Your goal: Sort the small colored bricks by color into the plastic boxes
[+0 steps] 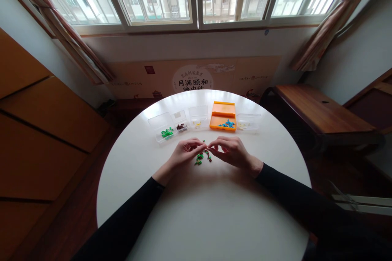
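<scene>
My left hand (188,151) and my right hand (228,150) meet at the fingertips above the white table (196,212). Both are closed in a pinch, thumb against forefinger. Whatever sits between the fingertips is too small to make out. Just below them lies a loose pile of small green and dark brown pieces (199,157), partly hidden by the fingers. Beyond my left hand, a clear plastic box (159,120) holds green pieces (167,132). Blue pieces (227,124) lie in an open orange box (223,108) beyond my right hand.
Between the green pieces and the orange box stand a small clear box with dark brown pieces (181,127) and a clear box with yellow pieces (196,123). Right of the orange box is another clear box (249,119) with pale pieces. A wooden bench (318,106) stands at the right.
</scene>
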{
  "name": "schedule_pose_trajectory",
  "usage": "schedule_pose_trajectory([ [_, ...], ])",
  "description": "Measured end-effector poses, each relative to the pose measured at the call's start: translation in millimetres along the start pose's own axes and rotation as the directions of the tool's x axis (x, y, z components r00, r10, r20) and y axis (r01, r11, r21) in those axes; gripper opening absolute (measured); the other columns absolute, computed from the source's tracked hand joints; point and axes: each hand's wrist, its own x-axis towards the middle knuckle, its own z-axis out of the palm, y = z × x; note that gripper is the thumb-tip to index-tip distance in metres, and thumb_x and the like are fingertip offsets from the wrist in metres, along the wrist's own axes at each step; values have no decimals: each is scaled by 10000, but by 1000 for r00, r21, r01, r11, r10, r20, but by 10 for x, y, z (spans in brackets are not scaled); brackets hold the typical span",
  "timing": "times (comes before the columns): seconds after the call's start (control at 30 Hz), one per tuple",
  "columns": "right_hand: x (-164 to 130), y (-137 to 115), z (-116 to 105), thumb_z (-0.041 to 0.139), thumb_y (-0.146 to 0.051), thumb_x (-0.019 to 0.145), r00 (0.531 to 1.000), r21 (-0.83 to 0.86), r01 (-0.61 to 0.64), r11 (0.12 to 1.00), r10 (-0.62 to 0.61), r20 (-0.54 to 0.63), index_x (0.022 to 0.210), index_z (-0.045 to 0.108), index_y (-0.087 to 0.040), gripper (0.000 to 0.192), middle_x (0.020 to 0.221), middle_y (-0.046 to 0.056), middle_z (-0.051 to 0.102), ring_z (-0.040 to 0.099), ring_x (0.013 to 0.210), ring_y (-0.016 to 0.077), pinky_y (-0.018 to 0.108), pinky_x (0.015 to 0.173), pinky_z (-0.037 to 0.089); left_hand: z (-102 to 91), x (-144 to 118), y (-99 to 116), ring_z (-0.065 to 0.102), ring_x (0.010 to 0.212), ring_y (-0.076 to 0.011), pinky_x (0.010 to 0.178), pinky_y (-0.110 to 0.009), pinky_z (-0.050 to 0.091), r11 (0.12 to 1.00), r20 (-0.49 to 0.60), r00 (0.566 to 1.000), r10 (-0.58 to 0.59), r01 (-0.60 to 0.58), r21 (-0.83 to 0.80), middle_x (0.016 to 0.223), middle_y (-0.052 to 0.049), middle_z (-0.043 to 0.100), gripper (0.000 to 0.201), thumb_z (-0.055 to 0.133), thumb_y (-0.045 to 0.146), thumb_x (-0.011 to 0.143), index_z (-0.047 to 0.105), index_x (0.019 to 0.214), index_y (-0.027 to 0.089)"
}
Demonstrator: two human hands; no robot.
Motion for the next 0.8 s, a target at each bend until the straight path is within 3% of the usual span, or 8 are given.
schedule_pose_trajectory([
  [0.53, 9, -13, -30, 693, -361, 1085, 999, 36, -2, 999, 3, -32, 1065, 828, -244, 180, 803, 10, 784, 624, 602, 116, 252, 599, 469, -63, -45, 125, 707, 885, -208, 760, -302, 536, 1000, 60, 998, 19, -19, -3, 1003, -124, 762, 400, 796, 530, 1011, 903, 1140, 166],
  [0.7, 3, 41, -44, 672, -381, 1077, 994, 62, -98, 993, 100, -37, 1029, 835, -242, 219, 796, 23, 793, 616, 585, 128, 266, 608, 500, -123, -47, 115, 663, 809, -170, 706, -280, 508, 975, 38, 992, 121, -126, 185, 969, -106, 773, 323, 741, 462, 1053, 900, 1096, 185],
  [0.8, 3, 157, -122, 692, -407, 1053, 972, 14, -205, 979, 205, -112, 1027, 853, -239, 234, 788, 26, 798, 631, 580, 143, 283, 620, 520, -183, -51, 71, 638, 752, -153, 644, -265, 487, 931, 16, 980, 198, -194, 308, 933, -101, 768, 287, 719, 406, 1062, 888, 1025, 177],
])
